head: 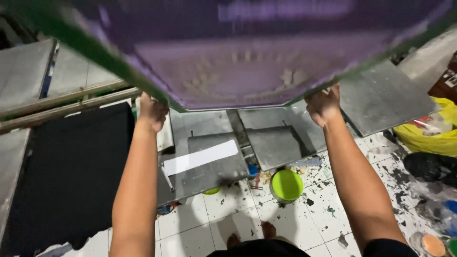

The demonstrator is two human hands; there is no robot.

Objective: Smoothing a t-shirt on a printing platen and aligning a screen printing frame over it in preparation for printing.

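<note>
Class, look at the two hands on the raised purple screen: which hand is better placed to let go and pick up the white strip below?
Probably the left hand: it grips the screen frame almost directly above the white strip. The right hand holds the far side.

The raised screen frame [247,62] blocks the way above; open room lies beneath it, over the grey metal plates [209,166].

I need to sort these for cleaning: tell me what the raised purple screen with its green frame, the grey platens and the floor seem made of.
Purple screen: apparently a fine translucent mesh, light showing through it, though blurred.
Green frame: rigid painted bar, metal or wood, cannot tell; both hands, left and right, grip it.
Grey platens: flat, dull sheet, probably metal.
Floor: glossy white tiles, paint-spattered.
</note>
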